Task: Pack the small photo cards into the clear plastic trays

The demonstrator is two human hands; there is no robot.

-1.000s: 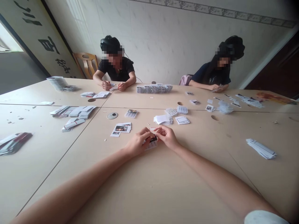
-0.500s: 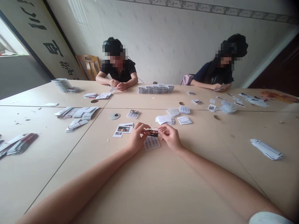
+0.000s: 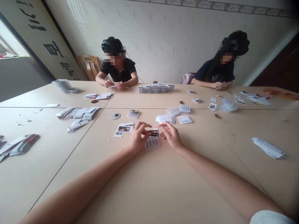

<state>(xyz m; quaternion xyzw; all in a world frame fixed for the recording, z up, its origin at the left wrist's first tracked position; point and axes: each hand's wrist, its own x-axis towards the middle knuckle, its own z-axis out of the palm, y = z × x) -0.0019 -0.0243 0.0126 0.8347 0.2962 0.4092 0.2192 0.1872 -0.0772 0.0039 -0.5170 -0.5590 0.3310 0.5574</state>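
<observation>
My left hand (image 3: 138, 137) pinches a small dark printed card (image 3: 153, 133) between thumb and fingers. A white strip with a red edge (image 3: 155, 128) shows just behind the card's top. At the card's right end is my right hand (image 3: 171, 135), its fingers apart and curved, with nothing seen between them. Beneath the card, a clear compartmented plastic case (image 3: 152, 143) lies on the table, partly hidden by the card and my left hand. Left of my left hand lie printed picture cards (image 3: 125, 128).
White papers (image 3: 164, 119) and clear cases (image 3: 184, 108) lie beyond my hands. Folded paper stacks (image 3: 80, 113) are at the left, a strip bundle (image 3: 268, 147) at the right. Across the table (image 3: 149, 174) sit two people (image 3: 118, 67) (image 3: 217, 68) near stacked cases (image 3: 156, 89).
My right hand's fingers have come away from the card and spread a little. My left hand still holds the card. The person at the far left has moved both hands apart slightly.
</observation>
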